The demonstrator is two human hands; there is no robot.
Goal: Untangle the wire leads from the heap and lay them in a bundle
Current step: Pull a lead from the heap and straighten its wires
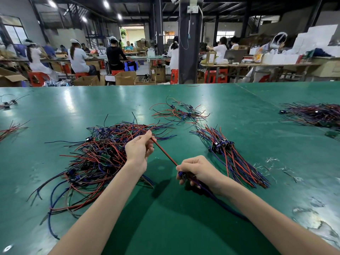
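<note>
On my far left, two small clumps of leads [10,127] lie near the edge of the green table [55,107], well apart from the work. Left of centre is the heap [95,153], a red, blue and black tangle with small boards and connectors in it; my left forearm covers its near-right edge. My left hand [138,149] is over the heap's right side, fingers curled, pinching a red wire [165,155]. The wire runs taut, off the table, down-right to my right hand [196,170]. The right hand is closed around that lead's blue connector [181,174], mostly hidden by the fingers; dark blue wires trail out beneath the wrist. Behind the hands is a loose scatter of leads [182,113]. Just right of the right hand is the laid bundle [231,159], connectors grouped, wires fanned toward me. At far right lies another pile [312,115], with scuffed patches [312,218] nearer.
</note>
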